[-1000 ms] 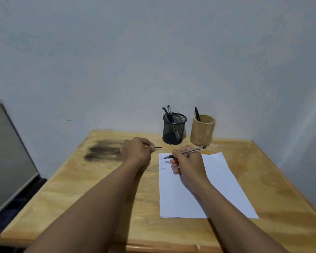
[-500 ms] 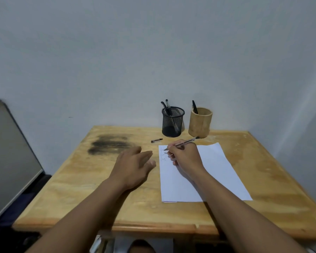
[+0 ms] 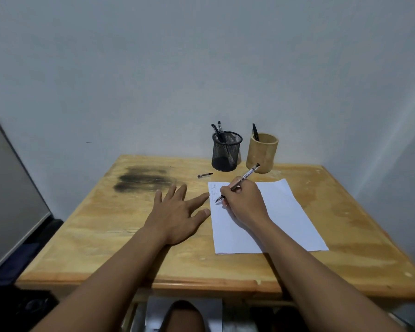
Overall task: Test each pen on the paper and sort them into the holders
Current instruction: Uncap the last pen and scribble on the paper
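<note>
A pen (image 3: 238,183) is gripped in the right hand (image 3: 243,202), its tip set on the paper (image 3: 280,216).

Three short scribbles (too small to be read) are seen at the sheet's top left corner, and print on the pen's barrel cannot be made out. The left hand (image 3: 177,213) is laid flat with fingers spread on the table (image 3: 106,224), just beside the paper. A pen cap (image 3: 204,175) is left near the mesh holder (image 3: 226,150), where two pens are stood; one is kept in the wooden holder (image 3: 262,153).
</note>
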The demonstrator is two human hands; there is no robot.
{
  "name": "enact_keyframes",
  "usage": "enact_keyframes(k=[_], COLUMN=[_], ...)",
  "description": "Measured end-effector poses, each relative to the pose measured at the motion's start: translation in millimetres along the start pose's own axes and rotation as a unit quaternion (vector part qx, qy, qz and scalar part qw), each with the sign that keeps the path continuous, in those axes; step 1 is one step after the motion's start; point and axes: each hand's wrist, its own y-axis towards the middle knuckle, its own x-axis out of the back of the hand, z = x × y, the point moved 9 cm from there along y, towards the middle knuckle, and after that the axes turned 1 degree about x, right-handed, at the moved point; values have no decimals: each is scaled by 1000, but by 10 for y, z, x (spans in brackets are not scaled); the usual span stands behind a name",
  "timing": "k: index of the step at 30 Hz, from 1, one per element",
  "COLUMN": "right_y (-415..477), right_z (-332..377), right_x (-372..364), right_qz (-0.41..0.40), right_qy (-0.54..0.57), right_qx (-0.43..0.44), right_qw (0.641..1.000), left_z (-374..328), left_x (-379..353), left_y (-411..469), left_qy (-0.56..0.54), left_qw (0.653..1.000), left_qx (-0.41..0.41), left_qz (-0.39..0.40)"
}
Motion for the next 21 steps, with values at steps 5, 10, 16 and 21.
enact_keyframes(k=[5, 10, 16, 21], right_y=[-50, -42, -41, -40], right_z=[61, 61, 40, 29], right_x=[-111, -60, -68, -49], right_qz=[45, 28, 26, 18], right_qy=[-50, -55, -60, -59], right_qx=[11, 17, 16, 12], right_qw=[998, 998, 998, 998], left_z=[-10, -16, -1, 5], left_x=[-8, -5, -11, -14], left_y=[-21, -6, 7, 3], left_qy=[1, 2, 4, 1], left_qw=[1000, 1000, 1000, 1000], left_qx=[4, 6, 4, 7], left_qz=[9, 9, 2, 1])
